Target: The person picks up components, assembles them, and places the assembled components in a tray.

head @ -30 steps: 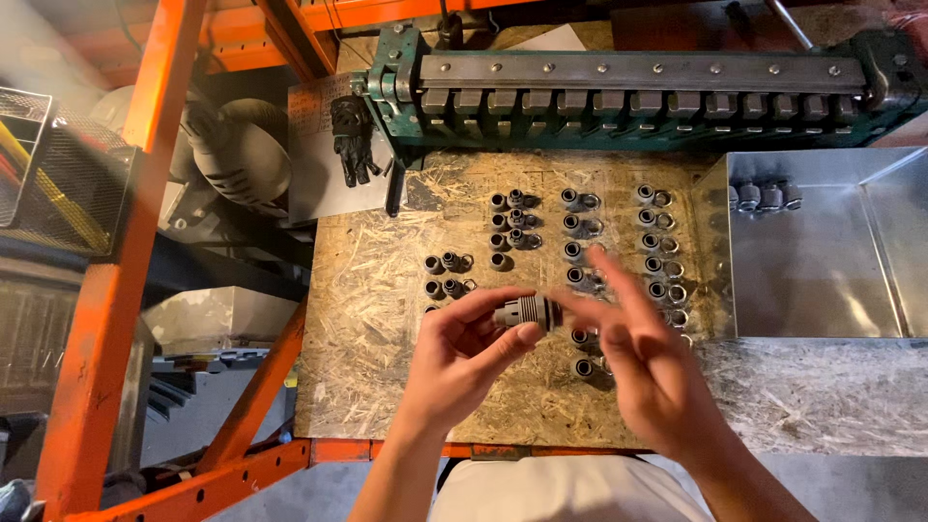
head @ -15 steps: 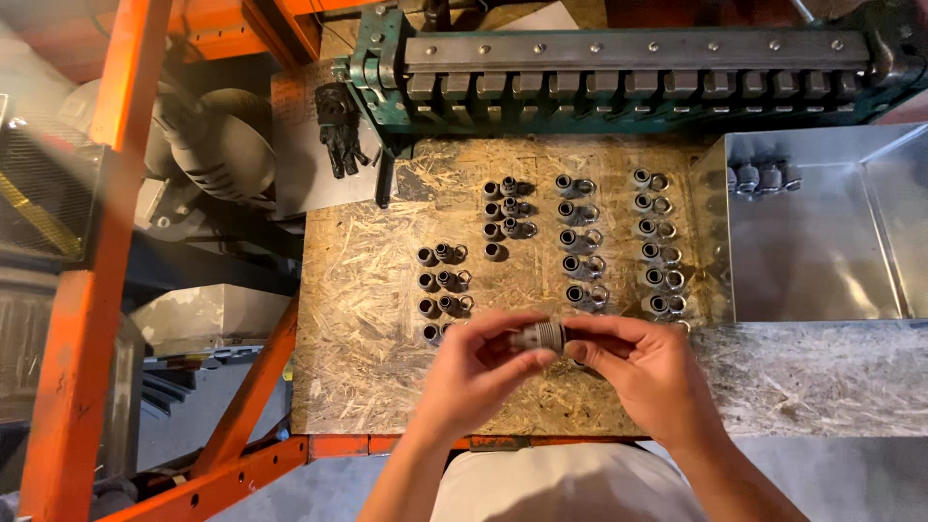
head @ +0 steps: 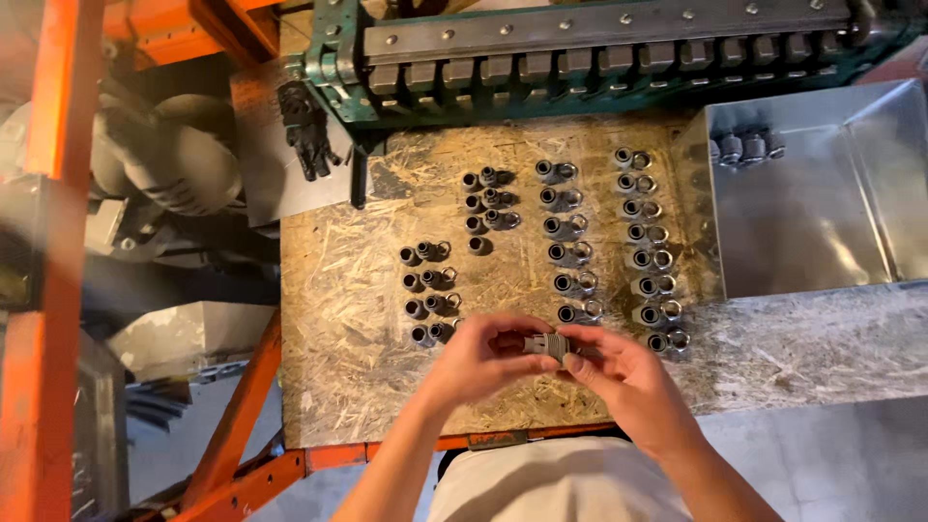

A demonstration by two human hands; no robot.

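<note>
My left hand [head: 483, 362] and my right hand [head: 628, 382] meet over the near edge of a chipboard worktop [head: 338, 290]. Together they pinch a small grey metal fitting [head: 547, 346], held level between the fingertips of both hands. Beyond my hands, several rows of similar dark metal fittings with rings [head: 570, 256] lie in columns on the board. The nearest ones sit just past my fingertips, and some are partly hidden by my hands.
A shiny metal tray [head: 822, 222] at the right holds a few fittings [head: 744, 147] in its far corner. A green machine rail [head: 599, 43] runs along the back. A black glove [head: 307, 130] lies at the back left. Orange steel frame beams [head: 53, 193] stand left.
My right hand's fingers, spread a second ago, have closed onto the fitting beside my left hand. The view has shifted slightly, so the board sits higher in frame.
</note>
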